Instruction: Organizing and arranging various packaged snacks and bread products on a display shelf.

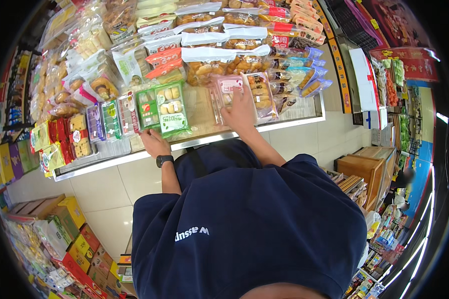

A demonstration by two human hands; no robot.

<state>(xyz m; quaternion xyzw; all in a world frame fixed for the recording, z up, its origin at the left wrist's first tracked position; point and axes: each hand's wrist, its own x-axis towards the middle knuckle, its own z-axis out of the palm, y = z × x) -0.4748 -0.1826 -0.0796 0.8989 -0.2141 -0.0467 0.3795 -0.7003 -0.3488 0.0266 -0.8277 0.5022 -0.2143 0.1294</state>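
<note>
My right hand (240, 112) rests on a pink-labelled clear pack of pastries (229, 89), fingers over its right side; whether it grips the pack is unclear. Just right of it lies a clear pack of round buns (260, 93). My left hand (154, 144), with a black watch on the wrist, touches the near edge of a green pack (148, 108). Beside that, a green and clear pack of pale round cakes (170, 108) lies flat. Between the green and pink packs a strip of tan display board (199, 108) shows.
Bagged breads (205, 67) stand in rows behind. Purple, green and red-trimmed packs (110, 119) lie to the left. A metal edge (134, 157) borders the display's front. Stacked cartons (86, 246) stand at lower left, a wooden cabinet (361, 168) at right. People are far right.
</note>
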